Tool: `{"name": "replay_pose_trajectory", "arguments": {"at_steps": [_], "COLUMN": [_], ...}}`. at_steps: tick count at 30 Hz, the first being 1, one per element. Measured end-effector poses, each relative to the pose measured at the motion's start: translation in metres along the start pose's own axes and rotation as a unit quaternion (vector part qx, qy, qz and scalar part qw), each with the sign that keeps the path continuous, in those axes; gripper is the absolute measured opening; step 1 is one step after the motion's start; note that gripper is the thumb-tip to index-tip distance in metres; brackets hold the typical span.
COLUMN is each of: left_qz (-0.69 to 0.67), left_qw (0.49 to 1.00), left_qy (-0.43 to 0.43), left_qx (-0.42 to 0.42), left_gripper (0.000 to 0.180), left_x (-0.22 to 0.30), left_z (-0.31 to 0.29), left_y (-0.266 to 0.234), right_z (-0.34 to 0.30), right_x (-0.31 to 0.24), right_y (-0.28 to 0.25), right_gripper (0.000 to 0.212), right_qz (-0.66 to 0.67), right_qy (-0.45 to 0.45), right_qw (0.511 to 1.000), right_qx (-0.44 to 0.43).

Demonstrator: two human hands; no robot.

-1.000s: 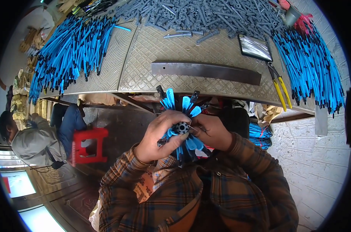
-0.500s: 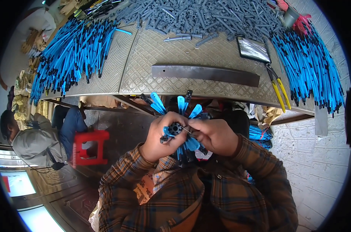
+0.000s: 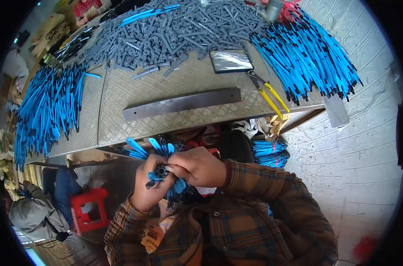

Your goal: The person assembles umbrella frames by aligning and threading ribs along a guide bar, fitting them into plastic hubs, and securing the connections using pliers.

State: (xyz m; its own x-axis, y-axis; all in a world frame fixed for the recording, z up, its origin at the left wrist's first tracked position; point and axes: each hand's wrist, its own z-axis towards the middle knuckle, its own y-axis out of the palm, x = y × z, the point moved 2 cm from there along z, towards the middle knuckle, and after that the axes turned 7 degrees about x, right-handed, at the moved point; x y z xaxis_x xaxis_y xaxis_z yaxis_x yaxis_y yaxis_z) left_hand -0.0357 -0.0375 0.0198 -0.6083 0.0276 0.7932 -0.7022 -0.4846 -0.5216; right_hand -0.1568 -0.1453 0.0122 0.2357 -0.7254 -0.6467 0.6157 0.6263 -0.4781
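My left hand (image 3: 144,184) is closed around a bundle of blue strips (image 3: 156,144) with black ends, which fan out above and below it. At the bundle's middle shows a dark round hub (image 3: 161,171) with a ring of small holes, facing up. My right hand (image 3: 200,165) is closed too, its thumb and fingers pinched against the hub's right side. What those fingertips hold is hidden. Both hands are in front of my chest, just below the table's near edge.
On the table (image 3: 113,126) lie a dark metal bar (image 3: 183,103), yellow-handled pliers (image 3: 272,98), a film-covered black tray (image 3: 230,60), a heap of grey plastic tubes (image 3: 161,33) and blue strip piles (image 3: 50,106) (image 3: 305,57). A person (image 3: 37,210) sits left near a red stool (image 3: 89,210).
The view has turned right, so the table and hands appear farther left. A thin wire seen earlier between my right fingers and the hub is now out of sight.
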Motion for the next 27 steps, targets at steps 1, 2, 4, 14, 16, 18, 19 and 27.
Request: {"name": "replay_pose_trajectory", "arguments": {"at_steps": [1,2,4,14,16,18,19,27], "left_qz": [0.007,0.009,-0.003,-0.06,-0.099,-0.114,-0.122,-0.24], "left_qw": [1.0,1.0,1.0,0.998,0.993,0.99,0.989,0.964], "left_qy": [-0.015,-0.009,0.003,-0.022,-0.056,-0.068,-0.074,-0.111], "left_qx": [0.0,0.003,-0.005,0.028,-0.023,-0.036,-0.043,-0.024], "left_gripper": [0.022,0.022,0.021,0.016,0.015,0.014,0.014,0.012], "left_x": [0.003,0.004,0.006,0.008,0.015,0.018,0.017,0.002], "left_z": [0.001,0.001,0.002,-0.001,-0.002,-0.001,-0.004,0.003], "left_y": [-0.001,0.0,0.003,-0.008,-0.004,-0.003,-0.002,-0.019], "right_z": [-0.003,-0.005,-0.012,-0.042,-0.051,-0.06,-0.063,-0.103], "right_x": [0.001,0.003,0.001,0.049,0.06,0.069,0.074,0.122], "right_y": [0.003,0.006,0.007,-0.156,-0.177,-0.177,-0.176,-0.213], "right_gripper": [0.013,0.015,0.016,0.021,0.022,0.021,0.02,0.015], "right_qz": [0.054,0.111,0.116,-0.342,-0.429,-0.513,-0.551,-0.22], "right_qy": [0.054,0.103,0.117,0.145,0.108,0.169,0.197,0.367], "right_qw": [0.997,0.988,0.985,0.908,0.878,0.832,0.804,0.894], "right_qx": [0.018,0.035,0.042,0.192,0.182,0.131,0.104,0.134]}}
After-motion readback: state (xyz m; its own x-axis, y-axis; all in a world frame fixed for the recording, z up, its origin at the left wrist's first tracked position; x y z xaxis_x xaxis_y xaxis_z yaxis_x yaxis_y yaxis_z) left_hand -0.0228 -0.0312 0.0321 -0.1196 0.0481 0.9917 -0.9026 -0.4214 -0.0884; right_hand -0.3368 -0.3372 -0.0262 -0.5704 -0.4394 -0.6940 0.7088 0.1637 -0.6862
